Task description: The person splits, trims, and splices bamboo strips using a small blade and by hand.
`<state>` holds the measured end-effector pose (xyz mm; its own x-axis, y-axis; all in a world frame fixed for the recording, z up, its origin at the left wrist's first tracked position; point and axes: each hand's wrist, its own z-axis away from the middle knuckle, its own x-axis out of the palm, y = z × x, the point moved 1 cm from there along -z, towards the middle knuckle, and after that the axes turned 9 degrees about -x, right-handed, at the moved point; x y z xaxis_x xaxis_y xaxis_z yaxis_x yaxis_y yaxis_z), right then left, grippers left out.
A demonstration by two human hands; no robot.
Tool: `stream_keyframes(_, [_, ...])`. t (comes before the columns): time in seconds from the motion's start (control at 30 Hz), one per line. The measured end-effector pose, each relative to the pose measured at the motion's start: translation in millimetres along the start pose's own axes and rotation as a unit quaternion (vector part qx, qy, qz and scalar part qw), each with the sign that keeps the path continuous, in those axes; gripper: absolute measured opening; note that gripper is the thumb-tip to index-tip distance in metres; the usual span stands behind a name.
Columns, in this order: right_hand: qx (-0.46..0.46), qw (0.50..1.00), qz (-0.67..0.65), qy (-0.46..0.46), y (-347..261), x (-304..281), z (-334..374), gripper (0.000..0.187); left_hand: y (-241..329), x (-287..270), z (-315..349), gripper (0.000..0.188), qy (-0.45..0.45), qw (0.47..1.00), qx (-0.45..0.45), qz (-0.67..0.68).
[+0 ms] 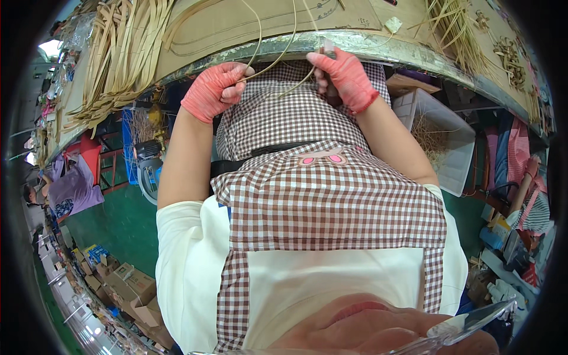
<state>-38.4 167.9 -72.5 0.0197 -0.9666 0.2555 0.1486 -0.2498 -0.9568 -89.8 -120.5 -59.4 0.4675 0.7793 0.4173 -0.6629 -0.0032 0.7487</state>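
Note:
My left hand (214, 90), in a red knit glove with bare fingertips, is closed on a thin, pale cane strand (290, 42) that bends up over the table edge. A second strand (261, 26) also runs up from this hand. Across from it, my right hand (346, 77), gloved the same way, is closed round a small grey tool with a flat pale end (328, 45); most of it is hidden by the fingers. Another strand's end (296, 87) passes at its thumb and points down toward the checked apron (284, 112).
The metal-edged table (408, 50) curves across in front of me. On it lie a bundle of flat cane strips (121, 50) at left, drawn-on cardboard (231, 26), and more strips (452, 29) at right. Below stands a white bin (455, 154); a motor (148, 151) sits at left.

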Motion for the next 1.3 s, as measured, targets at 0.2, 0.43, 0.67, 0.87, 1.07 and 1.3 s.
stream_keyframes(0.2, [-0.085, 0.989, 0.116, 0.027, -27, -24, 23, 0.039, -22, -5, 2, 0.037, -0.033, 0.999, 0.012, -0.037])
stream_keyframes(0.43, [-0.078, 0.993, 0.081, 0.044, -42, -46, 38, 0.034, -28, 0, 22, 0.042, 0.007, 0.993, -0.026, -0.115])
stream_keyframes(0.67, [-0.111, 0.980, 0.136, 0.097, -54, -54, 84, 0.030, -12, 45, 6, 0.038, 0.077, 0.959, -0.051, -0.267])
stream_keyframes(0.87, [-0.164, 0.977, 0.090, 0.102, -58, -49, 94, 0.022, 2, 72, 0, 0.033, 0.181, 0.766, 0.133, -0.603])
stream_keyframes(1.07, [-0.102, 0.994, -0.027, -0.029, -65, -24, 86, 0.029, 27, 139, 27, 0.044, 0.174, 0.870, 0.204, -0.414])
stream_keyframes(1.3, [0.002, 0.978, -0.113, -0.174, -50, -8, 67, 0.033, 18, 145, -18, 0.052, -0.040, 0.972, 0.142, -0.181])
